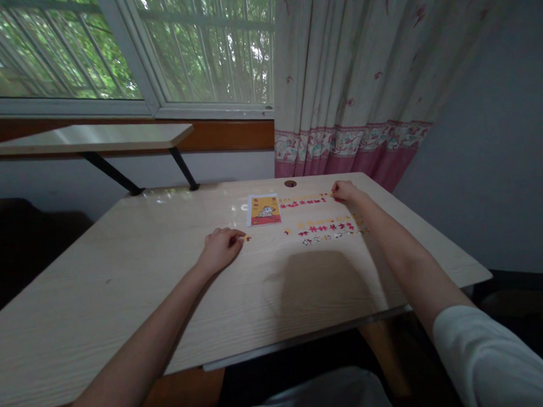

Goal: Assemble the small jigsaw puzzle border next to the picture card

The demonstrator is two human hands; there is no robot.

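Observation:
My left hand point(220, 249) rests low over the table, closed in a pinch at the edge of a small yellow jigsaw piece point(248, 238). At the right end of the far row, my right hand point(345, 191) is closed, its fingertips on another small puzzle piece point(331, 195). Between the hands lies a picture card point(259, 218) with a white animal on a yellow and red ground. Rows of loose pieces spread to its right: red pieces point(329, 228), yellow ones point(315, 222) and whitish ones point(327, 237). My right forearm partly covers the row ends.
The pale wooden table point(135, 275) has a round cable hole point(290, 183) near its back edge. A raised shelf point(93, 136) on black legs stands at the back left. A curtain point(338, 92) hangs behind, beside a barred window point(206, 50).

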